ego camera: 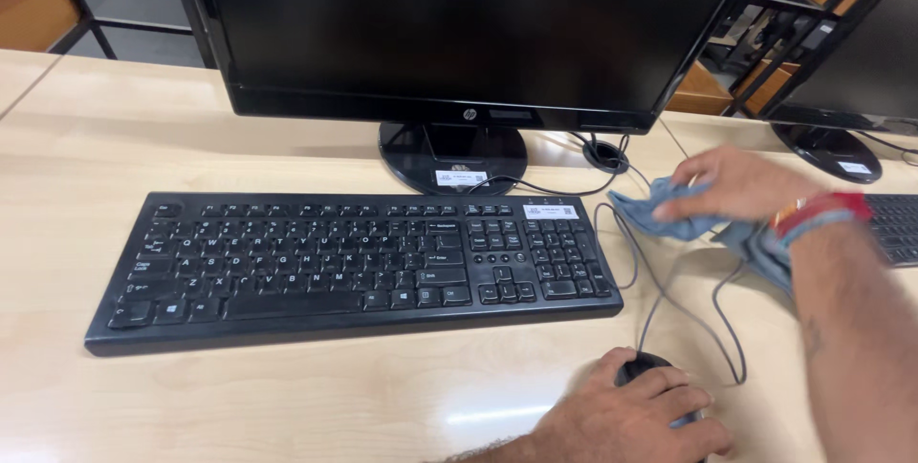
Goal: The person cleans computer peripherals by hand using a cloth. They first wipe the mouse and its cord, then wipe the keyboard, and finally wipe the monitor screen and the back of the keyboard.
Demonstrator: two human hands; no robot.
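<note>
Right hand [741, 186] clenched on blue cloth [660, 219] at 3 o'clock on counter [96, 138], left hand [636, 415] cupping mouse [643, 364] at 5; keyboard [354, 267] and monitor [459, 33] seemingly not yet wiped.

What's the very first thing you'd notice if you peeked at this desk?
The big black monitor with its dark screen fills the top, and the long black keyboard lies in front of it on the pale wooden desk. At the right, the right hand presses a blue cloth to the desk, while the left hand covers a black mouse.
</note>
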